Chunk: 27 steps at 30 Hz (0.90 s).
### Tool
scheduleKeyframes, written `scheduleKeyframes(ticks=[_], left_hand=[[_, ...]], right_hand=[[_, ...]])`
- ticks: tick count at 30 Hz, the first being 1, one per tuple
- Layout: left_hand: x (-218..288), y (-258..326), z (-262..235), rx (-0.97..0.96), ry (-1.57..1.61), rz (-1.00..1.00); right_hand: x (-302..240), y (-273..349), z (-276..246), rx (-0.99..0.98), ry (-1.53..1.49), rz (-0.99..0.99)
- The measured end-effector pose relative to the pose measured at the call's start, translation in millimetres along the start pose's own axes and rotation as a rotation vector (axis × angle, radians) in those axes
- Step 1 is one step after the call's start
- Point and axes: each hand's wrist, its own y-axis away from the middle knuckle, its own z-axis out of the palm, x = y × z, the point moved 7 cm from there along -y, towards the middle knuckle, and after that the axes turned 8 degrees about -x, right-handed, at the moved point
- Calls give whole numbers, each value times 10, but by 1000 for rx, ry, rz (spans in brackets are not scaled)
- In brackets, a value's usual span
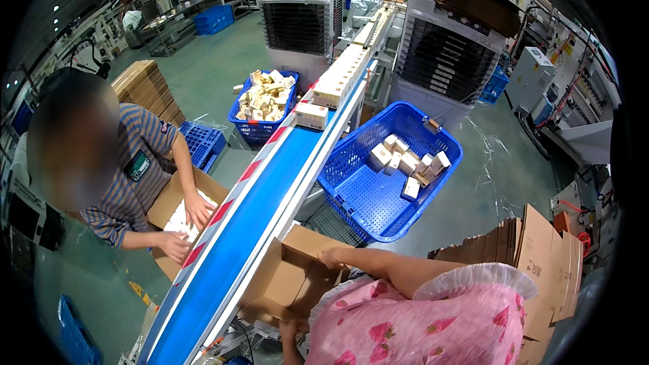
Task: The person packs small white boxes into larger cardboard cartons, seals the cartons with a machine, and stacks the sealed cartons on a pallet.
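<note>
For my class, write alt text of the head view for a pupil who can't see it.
The wearer's left hand and right hand hold an open cardboard box beside a blue conveyor belt with small pale boxes on its far stretch. Across the belt, a striped-shirted co-worker has both hands at another carton; two blue crates hold more boxes.

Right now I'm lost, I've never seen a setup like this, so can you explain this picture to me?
There's no robot: a person in pink wears the camera on their head, so you see roughly what they see. Their bare left hand and right hand hold an open cardboard box by opposite sides. Beside it runs a blue conveyor belt, with small pale boxes on its far part. Across the belt, a co-worker has both hands at another carton. On this side, a blue crate contains more boxes.
</note>
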Motion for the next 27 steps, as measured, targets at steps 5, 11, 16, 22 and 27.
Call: scheduleKeyframes(ticks=[5,11,16,22,27], left_hand=[[-29,35,3,171,-325,-86],[381,258,34,354,-521,-250],[-72,60,60,334,-455,-185],[-403,-134,20,173,-445,87],[208,371,-36,23,-739,-293]], right_hand=[[195,-48,175,-114,5,4],[-47,29,-6,-139,131,-93],[174,-80,107,-94,58,-91],[395,-340,328,-110,98,-118],[73,-38,-48,-196,204,-381]])
